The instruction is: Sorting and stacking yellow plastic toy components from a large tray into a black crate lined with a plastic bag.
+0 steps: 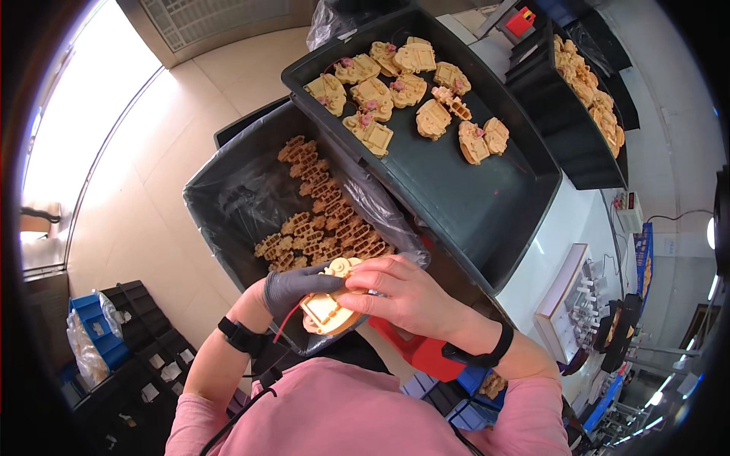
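Between my hands, close in front of my chest, is a cream plastic housing (325,313) with rounded edges and a flat, bright rectangular face. A red wire (286,323) hangs from its left side. My left hand (293,289), in a dark grey glove, is closed around the upper left of the housing. My bare right hand (403,292) grips it from the right, fingertips bent over its top and face. What lies under the right fingertips is hidden. Just beyond my hands, a bin lined with clear plastic (236,197) holds many brown, slotted plastic parts (327,205).
A large black tray (456,220) overlaps the lined bin, with several cream housings (372,99) toward its far side. Another black bin (551,129) of cream parts stands at right on a white table (559,239). A red stool-like object (418,353) sits below my right forearm.
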Demonstrator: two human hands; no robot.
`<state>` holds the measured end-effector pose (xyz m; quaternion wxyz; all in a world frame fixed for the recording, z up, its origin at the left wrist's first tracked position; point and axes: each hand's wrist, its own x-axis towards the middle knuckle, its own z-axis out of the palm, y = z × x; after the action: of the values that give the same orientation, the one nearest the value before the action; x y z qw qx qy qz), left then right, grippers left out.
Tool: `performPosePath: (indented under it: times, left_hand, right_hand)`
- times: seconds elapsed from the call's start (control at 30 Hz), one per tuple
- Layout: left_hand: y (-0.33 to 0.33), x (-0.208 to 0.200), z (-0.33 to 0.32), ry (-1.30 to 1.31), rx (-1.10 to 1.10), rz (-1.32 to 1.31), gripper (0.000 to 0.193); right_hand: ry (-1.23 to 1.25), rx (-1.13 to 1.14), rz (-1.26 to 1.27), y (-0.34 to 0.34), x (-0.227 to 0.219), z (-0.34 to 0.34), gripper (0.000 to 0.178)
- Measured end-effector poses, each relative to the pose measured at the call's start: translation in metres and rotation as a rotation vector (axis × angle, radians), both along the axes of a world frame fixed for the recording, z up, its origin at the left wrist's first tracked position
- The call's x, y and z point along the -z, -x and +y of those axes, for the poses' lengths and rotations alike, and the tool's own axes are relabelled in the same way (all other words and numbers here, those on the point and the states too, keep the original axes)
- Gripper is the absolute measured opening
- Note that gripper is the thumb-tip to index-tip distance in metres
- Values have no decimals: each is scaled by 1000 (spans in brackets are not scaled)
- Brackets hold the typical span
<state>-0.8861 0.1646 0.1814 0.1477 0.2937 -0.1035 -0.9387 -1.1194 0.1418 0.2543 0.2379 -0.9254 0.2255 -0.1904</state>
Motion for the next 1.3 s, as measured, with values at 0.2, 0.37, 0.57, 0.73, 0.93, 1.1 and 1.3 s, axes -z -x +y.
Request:
performPosePath:
  times: [0.2,0.37,0.57,0.73,0.93,1.1,1.3]
  left_hand:
    - [-23,15,32,-36,-320,-75,49]
    - [-37,5,38,32,-520,42,68]
    - [-52,34,53,-9,-804,213,67]
    - [-53,33,48,19,-808,197,57]
    - [-42,30,41,-24,-778,254,57]
    - [-33,24,28,-2,-744,319,59]
    - [-22,28,15,-2,-583,629,101]
  right_hand:
    - [-403,569,-185,43,28,-108,26]
    - [109,1082,337,153,119,-207,59]
    - [20,1070,533,155,124,-213,55]
    - [-668,1200,25,143,78,-166,48]
    - [-933,839,-421,63,7,-72,43]
    - [-1065,413,-159,18,-26,-36,45]
    - [-1072,-110,-23,25,-28,-58,40]
